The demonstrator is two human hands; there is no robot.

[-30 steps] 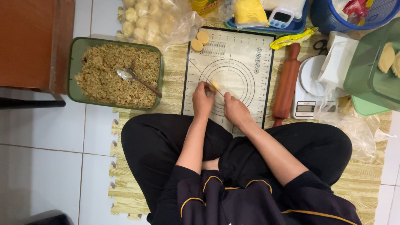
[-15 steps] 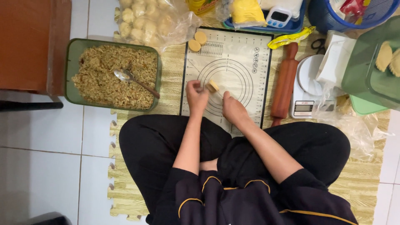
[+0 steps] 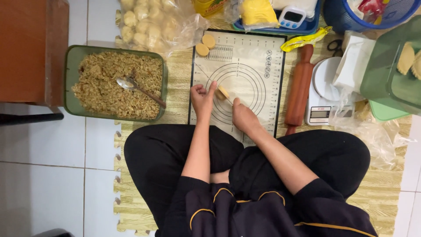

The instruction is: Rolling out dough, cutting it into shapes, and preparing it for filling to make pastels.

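Moved since earlier: left hand (image 3: 202, 98) slid slightly toward the mat's left edge, now cupping the dough piece (image 3: 223, 91) from the left; dough piece sits in roughly the same spot on the ring markings.
Right hand (image 3: 242, 117) since earlier: barely shifted, only drawn a touch nearer the body.
Unchanged: spoon (image 3: 131, 84) in the same lie in the filling; rolling pin (image 3: 299, 87) not displaced.
Meaning: shaping work ongoing on the one piece, judged from small hand shifts only; no new item picked up.

Head view, hands:
Left hand pose: loosely curled, fingers half closed, thumb up, fingertips touching the dough piece's left side; not lifted, resting on the mat.
Right hand pose: palm down, knuckles toward camera, fingertips near the dough piece's lower right; contact hard to confirm, grip not visible.
Forearms: both bare, reaching forward over crossed legs in black trousers.

Head view, layout:
Dough piece: small pale yellow block, on the silicone baking mat (image 3: 245, 74), inside the printed circles.
Two flat dough discs (image 3: 205, 45): at the mat's top left corner, touching each other.
Green tray (image 3: 70, 79): left of mat, full of brown shredded filling, spoon resting in it.
Bag of dough balls (image 3: 153, 24): above tray.
Rolling pin: just beside mat's right edge, upright in frame.
Kitchen scale (image 3: 322, 98): right of rolling pin.
Floor: woven mat over white tiles.
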